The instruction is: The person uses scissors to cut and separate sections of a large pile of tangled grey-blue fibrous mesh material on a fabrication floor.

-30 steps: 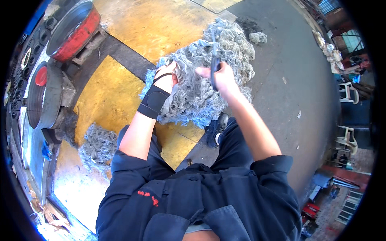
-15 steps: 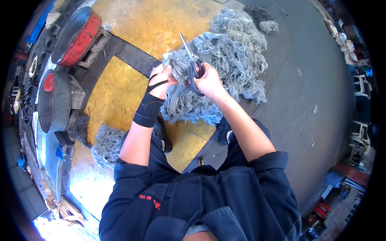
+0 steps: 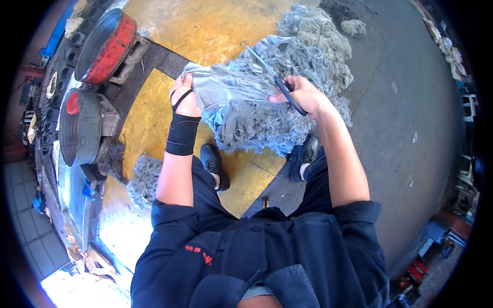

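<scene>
Between my hands stretches a piece of pale grey cloth (image 3: 226,87). My left hand (image 3: 186,97), with a black brace on its wrist, is closed on the cloth's left end. In my right hand (image 3: 303,96) are black-handled scissors (image 3: 280,82), blades pointing up and left over the cloth. The fingertips of that hand also pinch the cloth's right end, close to the handles. Beneath and beyond the cloth lies a big heap of tangled grey-blue fabric scraps (image 3: 267,126).
A smaller grey scrap clump (image 3: 146,179) lies by my left leg. Two round metal pans, one red-sided (image 3: 110,51) and one grey (image 3: 82,128), stand on blocks at the left. Yellow floor panels (image 3: 149,113) meet dark grey floor (image 3: 395,128). Assorted gear lines the right edge.
My hands have moved apart, the left one leftward and the right one rightward with the scissors. The bunched cloth is now spread out between them. The whole view has shifted slightly.
</scene>
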A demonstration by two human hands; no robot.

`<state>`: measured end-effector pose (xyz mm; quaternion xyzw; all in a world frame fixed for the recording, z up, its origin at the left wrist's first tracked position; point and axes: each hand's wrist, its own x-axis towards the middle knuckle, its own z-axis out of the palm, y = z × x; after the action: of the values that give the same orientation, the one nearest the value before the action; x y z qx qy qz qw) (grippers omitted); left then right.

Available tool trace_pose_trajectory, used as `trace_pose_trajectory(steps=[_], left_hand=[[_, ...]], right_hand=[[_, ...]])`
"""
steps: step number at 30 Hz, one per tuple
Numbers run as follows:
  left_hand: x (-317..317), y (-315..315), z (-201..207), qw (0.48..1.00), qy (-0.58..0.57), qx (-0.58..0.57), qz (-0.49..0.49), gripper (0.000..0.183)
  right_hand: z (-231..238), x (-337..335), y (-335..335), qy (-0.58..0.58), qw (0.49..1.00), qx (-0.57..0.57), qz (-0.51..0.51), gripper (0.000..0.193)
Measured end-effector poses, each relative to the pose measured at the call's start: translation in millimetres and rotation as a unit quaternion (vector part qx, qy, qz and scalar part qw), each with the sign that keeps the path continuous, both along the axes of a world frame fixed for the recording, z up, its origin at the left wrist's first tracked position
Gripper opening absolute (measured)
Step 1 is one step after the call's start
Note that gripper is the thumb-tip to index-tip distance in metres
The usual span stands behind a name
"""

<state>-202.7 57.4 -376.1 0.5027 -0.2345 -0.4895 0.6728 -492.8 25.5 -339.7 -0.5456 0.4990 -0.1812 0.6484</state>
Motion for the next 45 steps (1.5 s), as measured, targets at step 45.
trace_pose_trajectory(steps=[45], left_hand=[[84,35,85,0.814,-0.42,0.19,-0.352,0.012]], right_hand=[[27,-42,-24,0.115,0.828,-0.424,-0.348,0.032]])
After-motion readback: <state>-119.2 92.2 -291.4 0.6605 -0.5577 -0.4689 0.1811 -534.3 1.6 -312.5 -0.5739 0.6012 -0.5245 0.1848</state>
